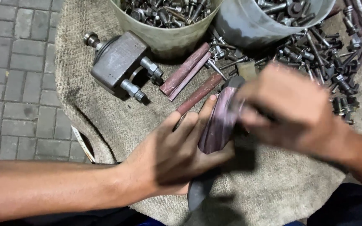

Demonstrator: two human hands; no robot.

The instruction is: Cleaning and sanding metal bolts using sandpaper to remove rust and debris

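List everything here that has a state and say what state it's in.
left hand: closed around the sandpaper-wrapped piece
right hand: on the piece's upper end, motion-blurred
sandpaper-wrapped piece: held by both hands over the cloth
left bucket: upright, full of bolts
right bucket: upright, holding bolts
loose bolts: scattered on the cloth
sandpaper rolls: lying rolled
metal fitting: lying on the cloth, untouched

We see both hands bare, left hand (177,155) and right hand (290,109), no gloves, rings or watch. Forearms bare, no sleeves showing. Dark trousers and a blue strip at bottom edge.
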